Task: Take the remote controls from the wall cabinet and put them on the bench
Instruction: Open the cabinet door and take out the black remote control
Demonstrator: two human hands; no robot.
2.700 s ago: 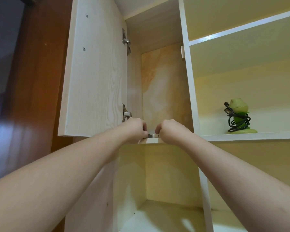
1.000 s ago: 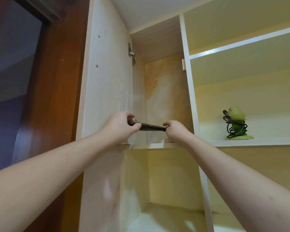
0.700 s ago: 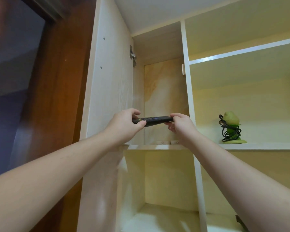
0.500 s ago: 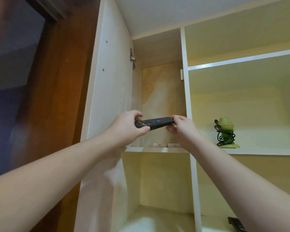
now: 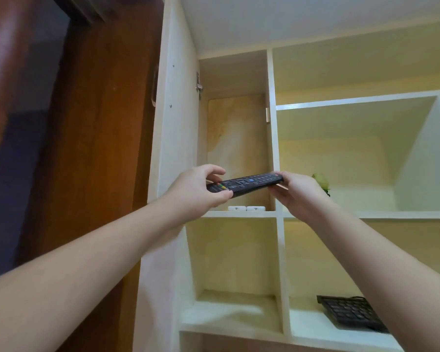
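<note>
Two-handed grip (image 5: 198,193) (image 5: 299,193) on remote's (image 5: 245,184) ends

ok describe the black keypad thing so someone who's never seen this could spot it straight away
Start at the wall cabinet with its open door on the left, then drop to the lowest shelf, right of the divider. The keypad lies flat there, partly behind the right arm. Unlike the remote held up in both hands, it is wider, rests on a shelf, and no hand touches it.

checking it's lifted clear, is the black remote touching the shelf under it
Apart. The head view shows the black remote held between both hands, with open cabinet back visible between it and the shelf.
</note>
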